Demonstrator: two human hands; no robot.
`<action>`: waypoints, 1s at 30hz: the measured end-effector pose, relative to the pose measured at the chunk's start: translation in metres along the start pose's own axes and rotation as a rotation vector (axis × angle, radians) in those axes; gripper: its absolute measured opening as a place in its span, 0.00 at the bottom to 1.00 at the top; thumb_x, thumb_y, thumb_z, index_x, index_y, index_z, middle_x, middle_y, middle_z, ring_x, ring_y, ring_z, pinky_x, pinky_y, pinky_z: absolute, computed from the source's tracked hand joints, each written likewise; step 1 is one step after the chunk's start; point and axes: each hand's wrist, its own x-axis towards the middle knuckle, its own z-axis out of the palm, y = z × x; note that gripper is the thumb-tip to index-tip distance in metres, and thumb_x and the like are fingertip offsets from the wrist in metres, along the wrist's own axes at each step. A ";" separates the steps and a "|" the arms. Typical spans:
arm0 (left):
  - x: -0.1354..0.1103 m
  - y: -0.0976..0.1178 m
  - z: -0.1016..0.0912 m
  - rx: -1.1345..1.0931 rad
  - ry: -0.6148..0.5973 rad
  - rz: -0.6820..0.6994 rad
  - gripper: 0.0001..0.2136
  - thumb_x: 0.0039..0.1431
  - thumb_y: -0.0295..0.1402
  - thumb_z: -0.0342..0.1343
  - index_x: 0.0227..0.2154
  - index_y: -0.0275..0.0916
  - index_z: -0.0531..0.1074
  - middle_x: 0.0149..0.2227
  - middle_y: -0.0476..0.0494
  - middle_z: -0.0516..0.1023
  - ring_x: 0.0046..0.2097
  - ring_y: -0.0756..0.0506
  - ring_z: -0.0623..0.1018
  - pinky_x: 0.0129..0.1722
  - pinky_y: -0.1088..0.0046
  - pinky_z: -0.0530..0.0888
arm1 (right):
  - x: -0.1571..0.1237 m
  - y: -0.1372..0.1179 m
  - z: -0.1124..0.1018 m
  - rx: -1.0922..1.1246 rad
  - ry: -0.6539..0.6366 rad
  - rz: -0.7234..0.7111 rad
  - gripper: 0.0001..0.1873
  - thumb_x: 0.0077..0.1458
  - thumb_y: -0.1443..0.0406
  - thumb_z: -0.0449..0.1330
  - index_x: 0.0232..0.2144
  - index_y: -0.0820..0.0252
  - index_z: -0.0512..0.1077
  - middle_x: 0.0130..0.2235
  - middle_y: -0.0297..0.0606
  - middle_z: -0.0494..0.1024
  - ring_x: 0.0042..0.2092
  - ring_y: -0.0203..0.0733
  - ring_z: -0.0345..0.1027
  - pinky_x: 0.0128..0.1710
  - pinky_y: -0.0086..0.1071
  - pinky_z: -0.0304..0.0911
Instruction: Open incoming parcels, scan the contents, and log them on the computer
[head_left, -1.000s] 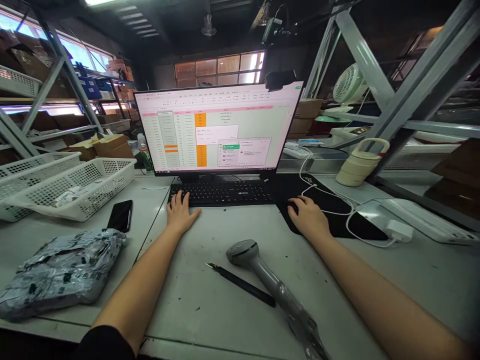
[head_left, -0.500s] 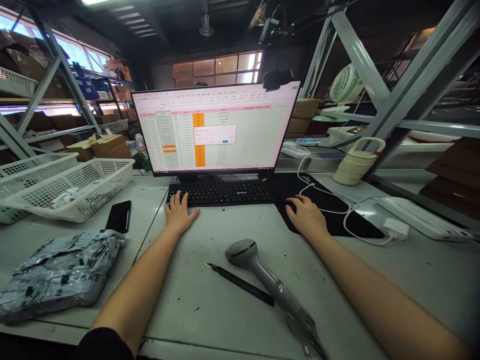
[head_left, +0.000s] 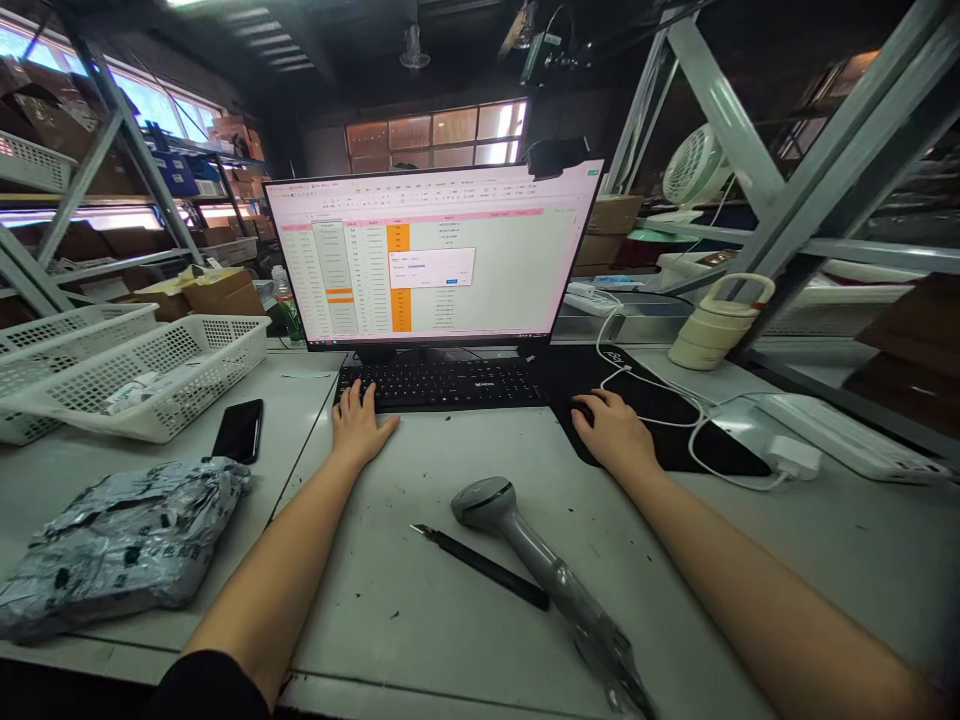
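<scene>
My left hand [head_left: 358,425] lies flat with spread fingers on the left end of a black keyboard [head_left: 450,383]. My right hand [head_left: 615,432] is curled over a black mouse [head_left: 583,410] on a black mouse pad [head_left: 679,440]. Behind the keyboard a monitor [head_left: 427,260] shows a spreadsheet with a small dialog box. Between my forearms a grey handheld scanner [head_left: 525,545] and a black pen-like knife [head_left: 480,567] lie on the grey table [head_left: 420,640].
A silver-grey wrapped parcel [head_left: 120,545] and a black phone [head_left: 239,430] lie at the left, beside white mesh baskets [head_left: 142,375]. White cables and a charger [head_left: 795,458] run right of the mouse pad. Tape rolls [head_left: 712,330], a fan [head_left: 694,170] and metal shelving stand behind.
A second pop-up window on the screen has disappeared, leaving one small dialog. Both hands have stayed where they were.
</scene>
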 end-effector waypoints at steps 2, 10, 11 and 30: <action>0.000 0.000 -0.001 -0.007 0.010 -0.007 0.38 0.63 0.51 0.53 0.70 0.36 0.54 0.74 0.31 0.49 0.73 0.31 0.51 0.69 0.48 0.55 | 0.000 -0.001 -0.001 -0.001 -0.010 0.006 0.22 0.64 0.58 0.51 0.53 0.58 0.77 0.61 0.50 0.71 0.54 0.58 0.70 0.51 0.49 0.68; 0.001 0.000 -0.003 -0.019 0.027 -0.083 0.43 0.61 0.49 0.57 0.72 0.33 0.48 0.74 0.31 0.46 0.73 0.31 0.52 0.70 0.54 0.56 | 0.001 0.001 0.003 0.034 0.006 -0.001 0.27 0.64 0.57 0.51 0.61 0.60 0.71 0.59 0.53 0.72 0.53 0.61 0.70 0.50 0.52 0.68; 0.001 0.001 -0.003 -0.019 0.025 -0.089 0.43 0.61 0.50 0.57 0.72 0.32 0.47 0.74 0.30 0.45 0.73 0.31 0.53 0.70 0.53 0.57 | 0.001 0.001 0.003 0.037 0.005 0.000 0.28 0.64 0.56 0.51 0.61 0.60 0.70 0.59 0.53 0.72 0.53 0.61 0.70 0.50 0.52 0.68; -0.002 0.005 -0.003 0.057 0.070 0.098 0.37 0.62 0.57 0.54 0.71 0.51 0.55 0.76 0.39 0.42 0.74 0.30 0.47 0.68 0.42 0.53 | -0.002 -0.004 -0.004 0.008 0.006 -0.004 0.27 0.64 0.58 0.51 0.61 0.60 0.70 0.58 0.53 0.72 0.52 0.58 0.71 0.50 0.49 0.68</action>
